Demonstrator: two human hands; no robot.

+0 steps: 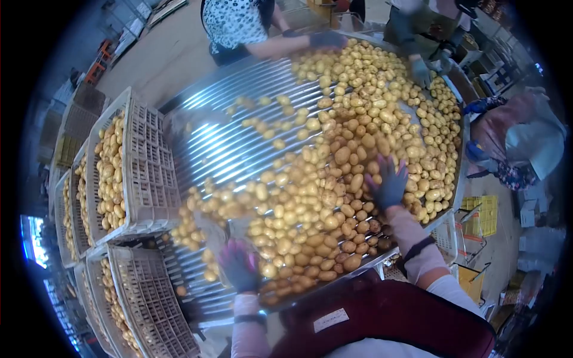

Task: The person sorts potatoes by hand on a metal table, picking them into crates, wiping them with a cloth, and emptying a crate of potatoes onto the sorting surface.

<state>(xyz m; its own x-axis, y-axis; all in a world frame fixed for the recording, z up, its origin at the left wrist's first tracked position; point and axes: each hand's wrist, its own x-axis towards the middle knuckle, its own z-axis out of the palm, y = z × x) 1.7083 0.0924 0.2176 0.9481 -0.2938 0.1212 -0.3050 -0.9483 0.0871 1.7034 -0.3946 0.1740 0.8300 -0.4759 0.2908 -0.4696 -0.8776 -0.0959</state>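
Note:
Many yellow-brown potatoes [298, 209] cover a ribbed metal sorting table [215, 149]. My right hand [389, 184], in a dark grey glove with pink fingertips, lies over the potatoes at the right with its fingers spread. In a matching glove, my left hand [239, 265] is low on the near left side of the pile, fingers extended and slightly blurred. It is beside potatoes and close to a grey flap-like piece [212, 232] whose kind I cannot make out. Neither hand has a potato visibly gripped.
White plastic crates [149, 155] filled with potatoes stand along the left edge. A person in a patterned top [236, 24] reaches across the far side. Other people work at the back and right. A yellow crate [480, 215] sits on the floor at right.

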